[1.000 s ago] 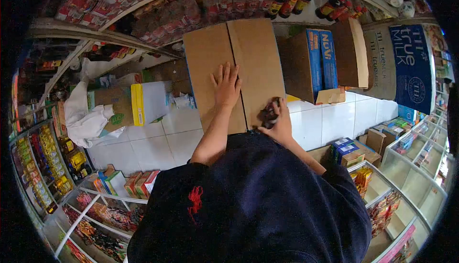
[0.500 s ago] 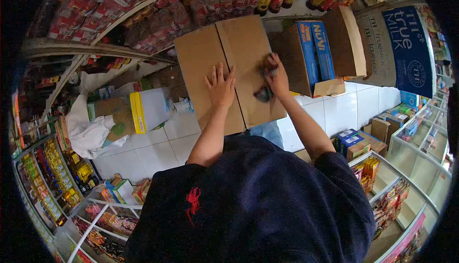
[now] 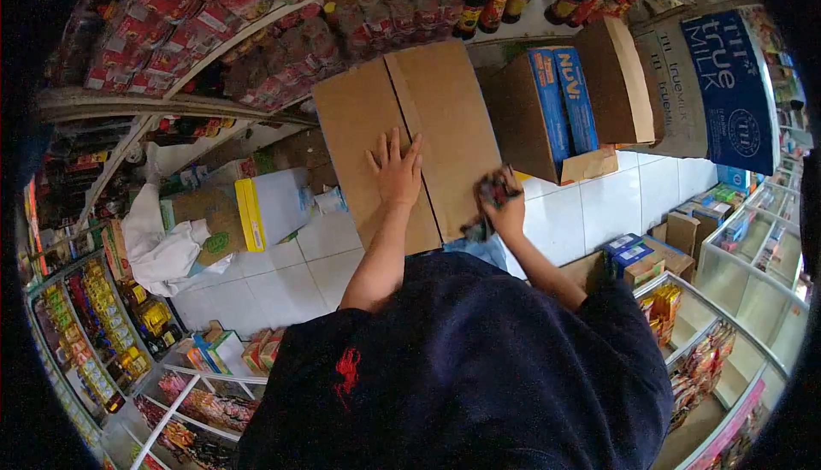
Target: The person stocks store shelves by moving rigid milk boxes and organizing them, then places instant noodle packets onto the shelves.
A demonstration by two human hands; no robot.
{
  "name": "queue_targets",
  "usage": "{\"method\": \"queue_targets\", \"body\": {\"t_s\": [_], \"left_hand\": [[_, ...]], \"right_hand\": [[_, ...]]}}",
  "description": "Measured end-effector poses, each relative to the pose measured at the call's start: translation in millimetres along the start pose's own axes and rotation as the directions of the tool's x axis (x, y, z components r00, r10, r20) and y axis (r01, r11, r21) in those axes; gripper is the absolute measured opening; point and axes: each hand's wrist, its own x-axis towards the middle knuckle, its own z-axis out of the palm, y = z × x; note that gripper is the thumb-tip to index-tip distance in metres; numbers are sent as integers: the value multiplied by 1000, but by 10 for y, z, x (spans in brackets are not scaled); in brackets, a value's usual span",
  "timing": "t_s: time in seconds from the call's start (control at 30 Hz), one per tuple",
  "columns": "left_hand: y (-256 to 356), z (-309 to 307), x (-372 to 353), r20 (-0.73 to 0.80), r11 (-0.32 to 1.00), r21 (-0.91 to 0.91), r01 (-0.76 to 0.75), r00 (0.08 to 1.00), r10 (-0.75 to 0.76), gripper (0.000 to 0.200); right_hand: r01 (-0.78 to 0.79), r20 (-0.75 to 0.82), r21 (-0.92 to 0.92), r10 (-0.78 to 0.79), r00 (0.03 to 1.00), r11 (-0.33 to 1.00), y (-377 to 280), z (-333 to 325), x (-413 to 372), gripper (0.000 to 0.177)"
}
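A brown cardboard box [image 3: 449, 102] lies in front of me, its two top flaps meeting along a dark centre gap. My left hand [image 3: 398, 171] rests flat on the left flap near the gap, fingers spread. My right hand [image 3: 503, 201] is at the box's lower right edge, its fingers closed around a dark, crumpled-looking cloth [image 3: 492, 189] that hangs over the box corner.
To the right stand an opened carton with blue NuVi packs [image 3: 575, 102] and a blue and brown milk carton [image 3: 737, 85]. Bottles [image 3: 475, 4] line the shelf ahead. A white cloth [image 3: 158, 235] lies on the left. Glass cases [image 3: 744, 256] stand at the right.
My right hand has moved down and toward me along the right side of the box, with the dark cloth in it. My left hand has stayed almost in place.
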Motion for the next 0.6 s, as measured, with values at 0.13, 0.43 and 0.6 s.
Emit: {"method": "queue_targets", "body": {"t_s": [0.13,0.43,0.6], "left_hand": [[14,5,11,28,1000,-23,17,999,-17,40],[25,-14,13,71,998,54,31,997,-35,40],[-9,27,20,57,1000,30,5,998,-7,41]], "right_hand": [[-44,-38,-71,41,998,996,161,28,-252,66],[42,-68,-110,-49,996,993,-44,341,1173,64],[-13,-64,-115,6,998,993,-198,608,2096,64]]}}
